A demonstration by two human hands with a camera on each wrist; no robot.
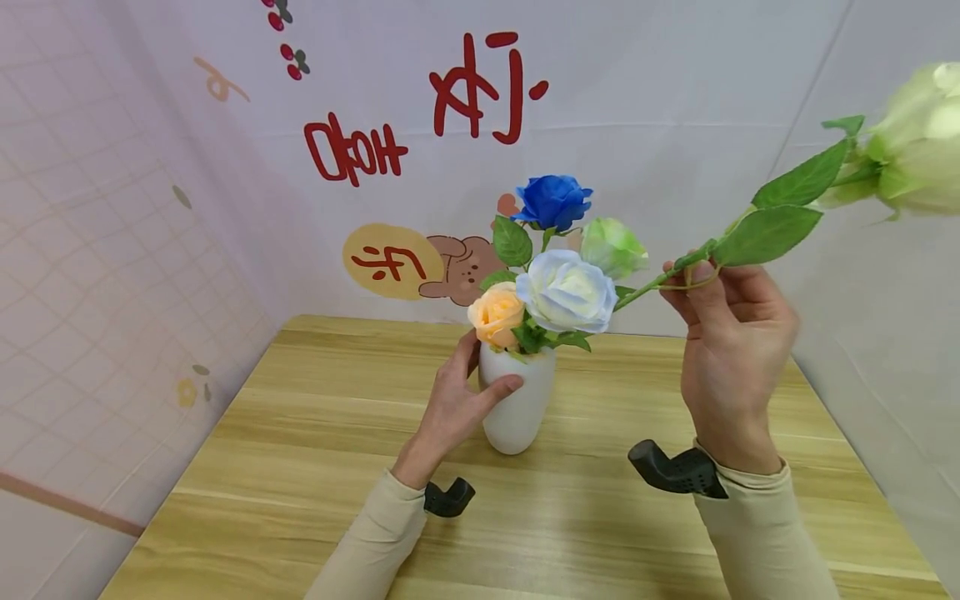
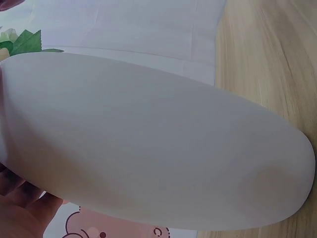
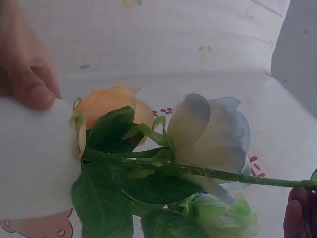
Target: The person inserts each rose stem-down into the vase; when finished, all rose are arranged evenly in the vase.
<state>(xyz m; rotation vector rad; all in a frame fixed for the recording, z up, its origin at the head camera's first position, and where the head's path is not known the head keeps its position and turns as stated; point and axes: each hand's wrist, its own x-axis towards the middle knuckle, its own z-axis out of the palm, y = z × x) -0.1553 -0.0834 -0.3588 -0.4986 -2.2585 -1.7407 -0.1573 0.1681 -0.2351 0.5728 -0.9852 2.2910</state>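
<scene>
A white vase (image 1: pixel 517 400) stands on the wooden table, and my left hand (image 1: pixel 453 400) grips it just below the rim. In it are a blue rose (image 1: pixel 555 202), a pale blue-white rose (image 1: pixel 567 292), a green-white rose (image 1: pixel 611 247) and a peach rose (image 1: pixel 497 315). My right hand (image 1: pixel 735 333) pinches the stem of a large cream rose (image 1: pixel 918 150), whose head leans far to the right, partly out of view. In the right wrist view that green stem (image 3: pixel 223 174) slants into the vase mouth, its lower end hidden by leaves.
The wood-grain table (image 1: pixel 322 467) meets a white backdrop cloth (image 1: pixel 660 100) with red characters and a cartoon bear (image 1: pixel 472 271). A gridded cloth (image 1: pixel 90 208) hangs at the left. Black wrist devices (image 1: pixel 675 468) sit at both sleeves.
</scene>
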